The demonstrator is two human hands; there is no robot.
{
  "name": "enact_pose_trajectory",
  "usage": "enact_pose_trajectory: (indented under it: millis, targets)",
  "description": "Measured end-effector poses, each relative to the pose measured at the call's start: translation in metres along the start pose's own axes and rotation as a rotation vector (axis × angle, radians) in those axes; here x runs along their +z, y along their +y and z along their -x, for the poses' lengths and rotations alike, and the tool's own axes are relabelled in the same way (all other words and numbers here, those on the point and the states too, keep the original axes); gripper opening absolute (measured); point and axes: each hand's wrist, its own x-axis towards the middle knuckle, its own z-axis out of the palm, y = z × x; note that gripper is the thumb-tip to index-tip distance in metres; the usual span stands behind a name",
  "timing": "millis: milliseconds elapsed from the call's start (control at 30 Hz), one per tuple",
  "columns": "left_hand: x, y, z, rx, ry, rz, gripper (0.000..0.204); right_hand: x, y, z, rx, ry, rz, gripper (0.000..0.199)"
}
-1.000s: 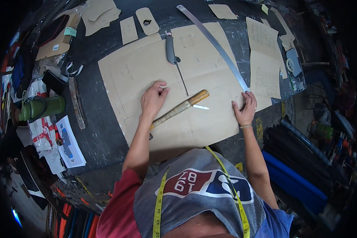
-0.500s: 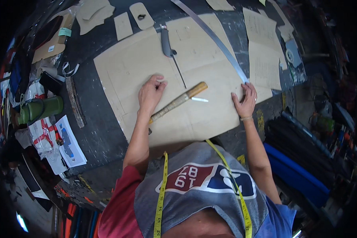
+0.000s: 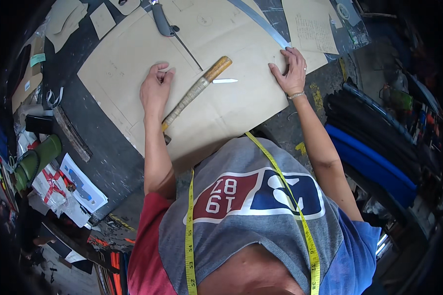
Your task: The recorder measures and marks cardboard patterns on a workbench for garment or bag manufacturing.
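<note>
A large tan cardboard sheet [image 3: 133,64] lies on the dark worktable [image 3: 98,152]. My left hand [image 3: 155,89] rests flat on it, fingers loosely curled, holding nothing. My right hand [image 3: 291,70] presses on the sheet's right edge, fingertips touching the end of a long curved metal ruler [image 3: 258,20]. Between my hands lies a wooden-handled tool [image 3: 197,91] on a slant. A small white chalk piece [image 3: 225,81] sits beside its upper end. A yellow tape measure [image 3: 189,236] hangs round my neck.
A knife with a grey handle [image 3: 162,20] lies at the sheet's top. Smaller cardboard pattern pieces [image 3: 310,24] sit around it. Green rolls [image 3: 34,162] and papers [image 3: 81,184] crowd the left edge. Blue and black fabric rolls [image 3: 374,157] lie at the right.
The view has shifted, so the sheet and tools now sit higher in the picture. Both hands stay on the sheet in nearly the same places.
</note>
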Motion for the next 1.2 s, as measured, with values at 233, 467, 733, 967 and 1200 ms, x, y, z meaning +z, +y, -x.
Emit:
enact_pose_trajectory:
  millis: [233,467,733,967,1200]
  targets:
    - [-0.002,0.0,0.002,0.001,0.013,-0.024,0.033,-0.003,-0.006,0.0,0.019,-0.019,-0.008,0.056]
    - [-0.001,0.003,0.002,-0.019,0.012,-0.003,0.032,-0.006,-0.008,-0.001,0.023,-0.029,-0.017,0.056]
    - [0.0,0.004,0.003,-0.01,0.021,0.008,0.032,-0.009,-0.01,-0.002,0.033,-0.044,-0.025,0.056]
    - [-0.001,0.006,0.003,-0.004,0.024,-0.003,0.031,-0.01,-0.009,-0.002,0.017,-0.05,-0.017,0.057]
    - [0.0,0.0,0.005,0.004,0.036,-0.012,0.031,-0.012,-0.013,-0.002,0.028,-0.056,-0.027,0.058]
